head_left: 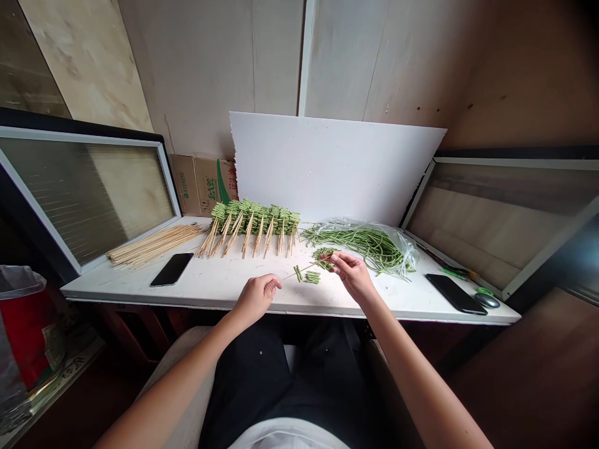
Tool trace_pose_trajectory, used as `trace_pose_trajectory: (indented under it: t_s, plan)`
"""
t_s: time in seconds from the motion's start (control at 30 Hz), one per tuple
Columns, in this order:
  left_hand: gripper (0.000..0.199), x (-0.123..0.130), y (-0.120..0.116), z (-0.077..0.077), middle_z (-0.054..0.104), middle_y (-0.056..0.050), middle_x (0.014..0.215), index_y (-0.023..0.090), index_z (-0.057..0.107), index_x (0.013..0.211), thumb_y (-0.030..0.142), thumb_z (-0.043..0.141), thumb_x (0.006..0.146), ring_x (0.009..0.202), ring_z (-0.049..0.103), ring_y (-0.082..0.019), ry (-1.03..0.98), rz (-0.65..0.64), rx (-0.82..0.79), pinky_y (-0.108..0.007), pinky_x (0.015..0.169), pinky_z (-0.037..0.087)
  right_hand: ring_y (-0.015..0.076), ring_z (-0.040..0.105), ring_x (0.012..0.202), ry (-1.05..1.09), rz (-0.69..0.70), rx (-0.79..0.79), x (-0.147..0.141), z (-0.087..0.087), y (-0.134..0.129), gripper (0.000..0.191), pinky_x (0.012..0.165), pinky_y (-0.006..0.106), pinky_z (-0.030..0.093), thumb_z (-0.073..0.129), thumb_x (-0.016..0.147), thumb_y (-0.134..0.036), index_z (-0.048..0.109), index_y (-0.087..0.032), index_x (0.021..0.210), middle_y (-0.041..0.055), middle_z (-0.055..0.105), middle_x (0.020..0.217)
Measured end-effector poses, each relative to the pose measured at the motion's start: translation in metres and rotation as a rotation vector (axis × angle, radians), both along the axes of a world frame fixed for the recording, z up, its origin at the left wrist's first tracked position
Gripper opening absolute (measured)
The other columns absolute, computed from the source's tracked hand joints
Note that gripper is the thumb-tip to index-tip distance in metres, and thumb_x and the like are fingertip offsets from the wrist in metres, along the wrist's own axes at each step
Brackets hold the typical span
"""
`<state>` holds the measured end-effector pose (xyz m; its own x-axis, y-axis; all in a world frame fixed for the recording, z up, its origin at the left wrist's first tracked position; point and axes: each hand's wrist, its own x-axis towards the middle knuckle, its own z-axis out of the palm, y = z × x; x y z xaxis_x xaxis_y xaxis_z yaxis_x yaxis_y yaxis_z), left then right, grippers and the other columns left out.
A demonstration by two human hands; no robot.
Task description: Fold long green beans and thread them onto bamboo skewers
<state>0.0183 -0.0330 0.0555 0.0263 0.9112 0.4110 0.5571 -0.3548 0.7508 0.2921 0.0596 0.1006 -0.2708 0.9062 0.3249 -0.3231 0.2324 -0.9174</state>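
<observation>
My left hand (259,295) is closed around the near end of a thin bamboo skewer (307,270), which slants up to the right. Two short cut pieces of green bean (298,273) sit at the skewer's middle; whether they are threaded on it or lie behind it I cannot tell. At the skewer's far end, the fingertips of my right hand (352,272) pinch what looks like a cut bean piece, mostly hidden by the fingers. Beneath lie a small group of cut bean pieces (312,277) and a larger pile of cut beans (322,252), partly covered by my right hand.
Stacked bean skewers (255,218) stand at the back of the white table (224,280). Loose bamboo skewers (154,245) and a phone (172,269) lie left. Long beans (365,243) in a plastic bag (409,249), another phone (455,293) and scissors (452,269) are right.
</observation>
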Motion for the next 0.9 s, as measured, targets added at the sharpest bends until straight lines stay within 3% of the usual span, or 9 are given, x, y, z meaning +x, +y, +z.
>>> trace_pose_trajectory:
  t_s: [0.33, 0.5, 0.63, 0.9]
  plan:
    - [0.028, 0.0, 0.002, -0.004, 0.058, 0.001, 0.06, 0.019, 0.071, 0.084, 0.028, 0.048, 0.098, 0.053, 0.049, -0.014, 0.055, 0.039, 0.005, -0.025, 0.058, 0.037, 0.0258, 0.071, 0.1, -0.066, -0.012, 0.088, -0.005, 0.001, -0.003, 0.023, 0.072, 0.032, 0.059, 0.085, 0.08, -0.042, 0.081, -0.024, 0.094, 0.0073, 0.079, 0.103]
    - [0.027, 0.004, -0.005, 0.005, 0.066, 0.0, 0.066, 0.019, 0.072, 0.089, 0.029, 0.05, 0.1, 0.059, 0.057, -0.014, 0.024, 0.103, 0.134, -0.025, 0.065, 0.043, 0.0185, 0.068, 0.083, 0.029, -0.089, 0.022, -0.007, -0.001, 0.0, 0.024, 0.066, 0.028, 0.057, 0.09, 0.073, -0.041, 0.082, -0.024, 0.088, 0.004, 0.076, 0.092]
    - [0.02, 0.001, -0.006, 0.008, 0.073, -0.002, 0.075, 0.02, 0.072, 0.089, 0.026, 0.055, 0.098, 0.065, 0.064, -0.015, 0.06, 0.164, 0.217, -0.025, 0.068, 0.046, 0.018, 0.065, 0.082, 0.072, -0.116, -0.023, -0.011, -0.004, 0.001, 0.026, 0.062, 0.026, 0.054, 0.091, 0.071, -0.042, 0.082, -0.024, 0.087, 0.0034, 0.074, 0.088]
    - [0.025, -0.008, 0.0, 0.003, 0.07, 0.001, 0.071, 0.02, 0.069, 0.086, 0.023, 0.049, 0.101, 0.065, 0.064, -0.015, 0.072, 0.177, 0.269, -0.026, 0.072, 0.048, 0.0133, 0.057, 0.064, -0.036, -0.118, 0.096, -0.016, -0.009, -0.004, 0.027, 0.068, 0.031, 0.052, 0.086, 0.077, -0.045, 0.078, -0.023, 0.092, 0.0027, 0.071, 0.092]
